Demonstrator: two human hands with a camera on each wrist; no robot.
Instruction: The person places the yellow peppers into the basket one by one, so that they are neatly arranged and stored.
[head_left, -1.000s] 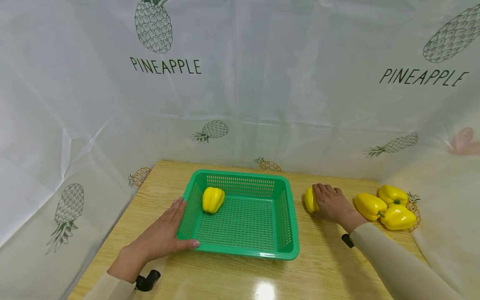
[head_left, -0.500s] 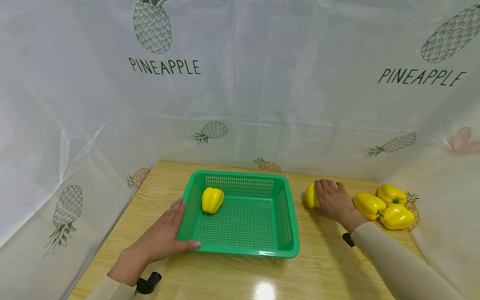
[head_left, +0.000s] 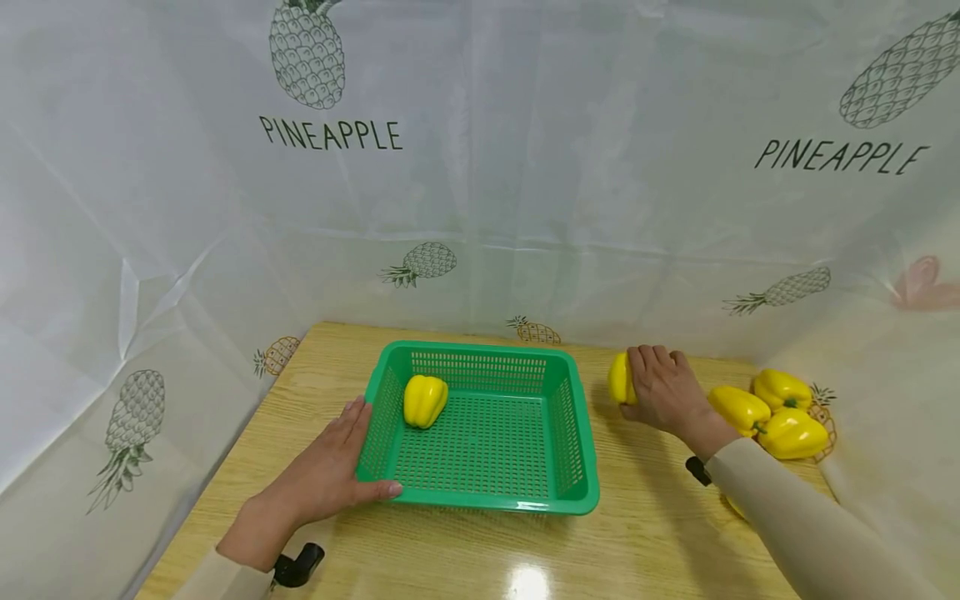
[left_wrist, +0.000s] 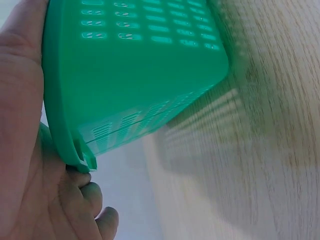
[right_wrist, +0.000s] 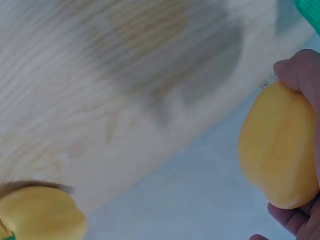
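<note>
Yellow bell pepper [head_left: 619, 379] in the right hand [head_left: 663, 387]: head view gets only its left part, remainder hidden behind that hand. Right wrist view shows more, though the hand covers one side and is itself cut by the frame edge. Skin looks smooth, with a long lengthwise groove; color reads duller there than in head view. Pepper sits between thumb and fingers, thumb at one end, fingertips curled at the other, so the fingers are pinching it. It's right of the green basket [head_left: 495, 503], well apart from the left hand [head_left: 322, 471]. Left hand's fingers lie straight against the basket rim at the near-left corner, thumb spread wide onto the near edge. Second pepper [head_left: 425, 401] inside the basket, by its left wall. Three peppers [head_left: 792, 433] bunched at far right of the desk [head_left: 450, 554]. Sliver of yellow [head_left: 734, 507] mostly under the right sleeve [head_left: 802, 517], can't tell what.
</note>
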